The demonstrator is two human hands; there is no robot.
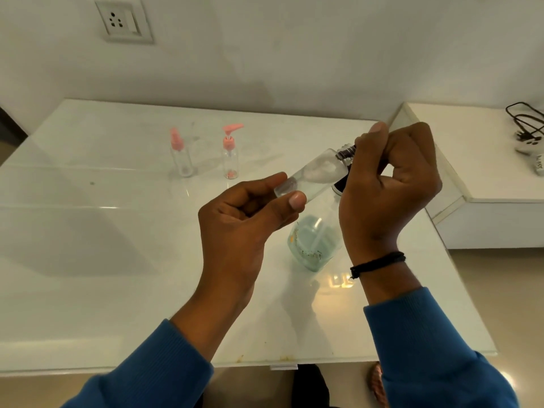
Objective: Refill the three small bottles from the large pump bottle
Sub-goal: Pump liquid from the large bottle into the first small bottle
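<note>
- Left hand (241, 228): thumb and forefinger pinch the base of a small clear bottle (315, 175), other fingers curled loosely under it.
- Right hand (388, 184): fingers closed tight around the bottle's neck end; dark threads show just outside the grip. Whether there is a cap in the fist, can't tell.
- Bottle is held in the air, tilted, neck up and to the right, base down-left. White foam or residue inside.
- Large pump bottle (315, 242) stands on the table (88, 231) directly under the hands, pale green liquid and a dip tube visible; its top is hidden behind the right hand.
- Black band (378, 262) on right wrist, blue sleeves (435, 348) on both arms.
- Far side of table: spray-top bottle (181, 154) and pink pump-top bottle (230, 154), upright, near each other, well apart from the hands.
- Wall socket (123, 20) above; cable (527, 122) on the side unit to the right.
</note>
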